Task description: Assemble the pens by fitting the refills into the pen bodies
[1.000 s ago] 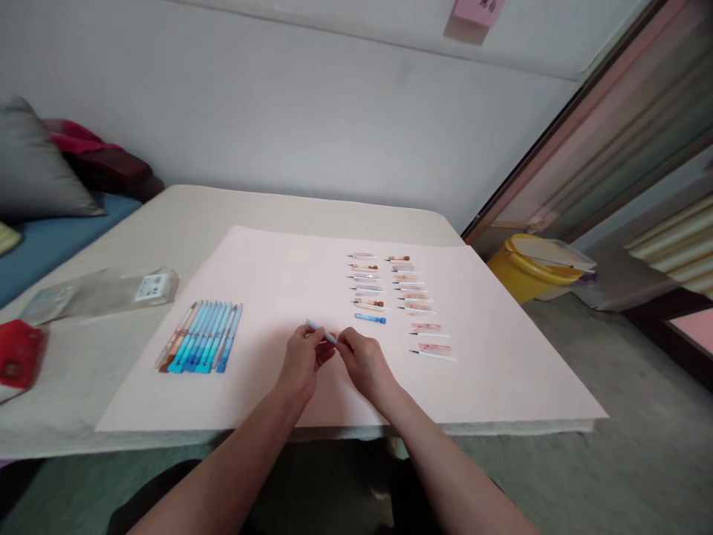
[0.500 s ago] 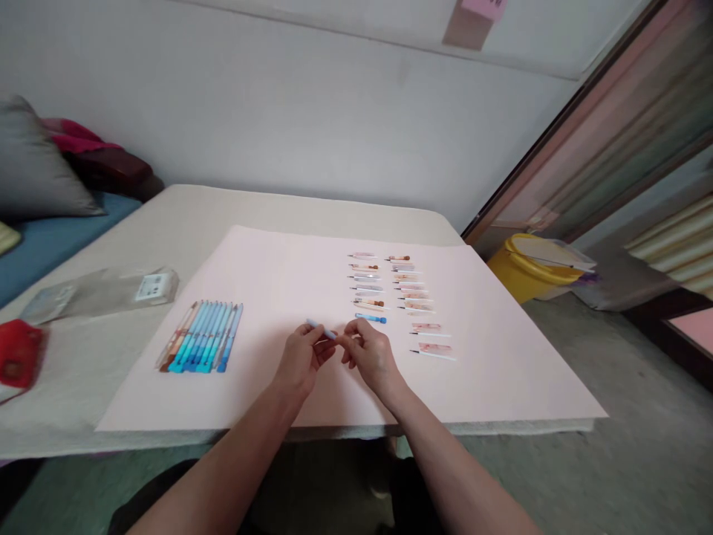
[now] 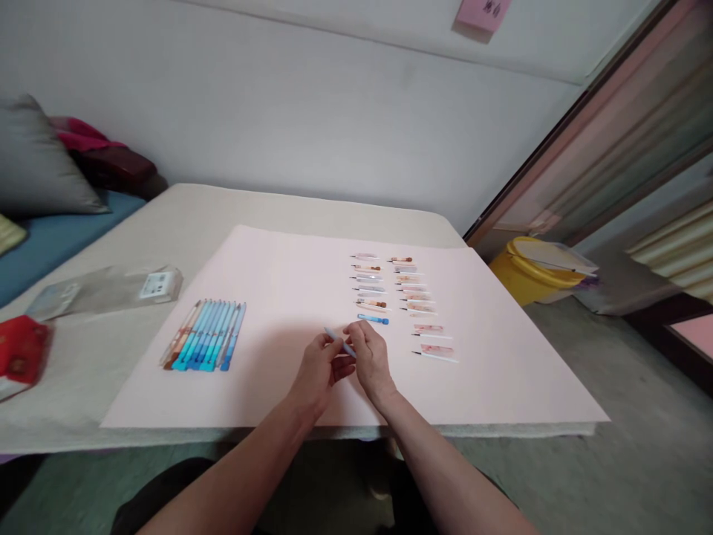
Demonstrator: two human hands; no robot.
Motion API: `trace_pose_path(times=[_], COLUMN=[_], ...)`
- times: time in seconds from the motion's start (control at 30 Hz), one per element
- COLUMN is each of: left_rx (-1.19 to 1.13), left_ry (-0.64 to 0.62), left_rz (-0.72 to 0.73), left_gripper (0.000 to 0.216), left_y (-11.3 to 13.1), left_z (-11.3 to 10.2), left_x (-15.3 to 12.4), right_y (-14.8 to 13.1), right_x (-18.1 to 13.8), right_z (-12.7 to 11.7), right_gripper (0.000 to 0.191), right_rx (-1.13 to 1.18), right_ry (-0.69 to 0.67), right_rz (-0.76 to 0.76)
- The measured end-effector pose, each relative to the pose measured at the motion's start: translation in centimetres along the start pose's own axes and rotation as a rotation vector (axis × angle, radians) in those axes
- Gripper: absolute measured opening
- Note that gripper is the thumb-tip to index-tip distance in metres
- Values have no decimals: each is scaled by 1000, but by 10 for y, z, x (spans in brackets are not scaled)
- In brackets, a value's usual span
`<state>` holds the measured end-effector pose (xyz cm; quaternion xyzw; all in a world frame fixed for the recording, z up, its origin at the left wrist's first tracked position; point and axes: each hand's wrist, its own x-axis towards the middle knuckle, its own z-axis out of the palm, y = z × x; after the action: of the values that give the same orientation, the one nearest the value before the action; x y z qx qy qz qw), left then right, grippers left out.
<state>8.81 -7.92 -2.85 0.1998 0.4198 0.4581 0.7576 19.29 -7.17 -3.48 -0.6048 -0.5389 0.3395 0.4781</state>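
A pale blue pen barrel (image 3: 332, 334) is pinched in my left hand (image 3: 316, 369), tilted with its far end up to the left. My right hand (image 3: 372, 358) closes round the lower right end of that pen; its fingertips are partly hidden. Just beyond my right hand lies a blue pen cap (image 3: 373, 319). Further back, opened pens in two columns are laid out, their refills (image 3: 435, 357) and patterned barrels (image 3: 437, 348) side by side. On the left, a row of blue and brown pens (image 3: 206, 338) lies together on the pink sheet (image 3: 278, 401).
A clear plastic packet (image 3: 114, 286) with a white label and a red pouch (image 3: 22, 349) lie on the left of the cloth-covered table (image 3: 206, 204). A grey cushion (image 3: 47, 163) is behind them. To the right stands a yellow bucket (image 3: 515, 271) on the floor.
Both hands have shifted slightly right and toward me with the pen. My right hand has come over the pen's lower end and now wraps it more closely.
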Motion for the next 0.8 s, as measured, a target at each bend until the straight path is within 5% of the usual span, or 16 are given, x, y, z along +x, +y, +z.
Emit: trace_pose_path(times=[0.3,0.6,0.8], left_rx=[-104,-144,-186], left_ry=[30,86,155], left_rz=[-65,-32,6], left_gripper=[9,5,7], left_y=[11,24,41], left_z=[-5,-12,-17], left_x=[5,12,15], right_y=[-6,15,31], right_x=[2,29,33], right_z=[-4,-38,-48], right_gripper=[44,27,30], right_rx=[31,-1018,-1282], right_ry=[-78,-5,-164], right_rz=[-35,-145,-1])
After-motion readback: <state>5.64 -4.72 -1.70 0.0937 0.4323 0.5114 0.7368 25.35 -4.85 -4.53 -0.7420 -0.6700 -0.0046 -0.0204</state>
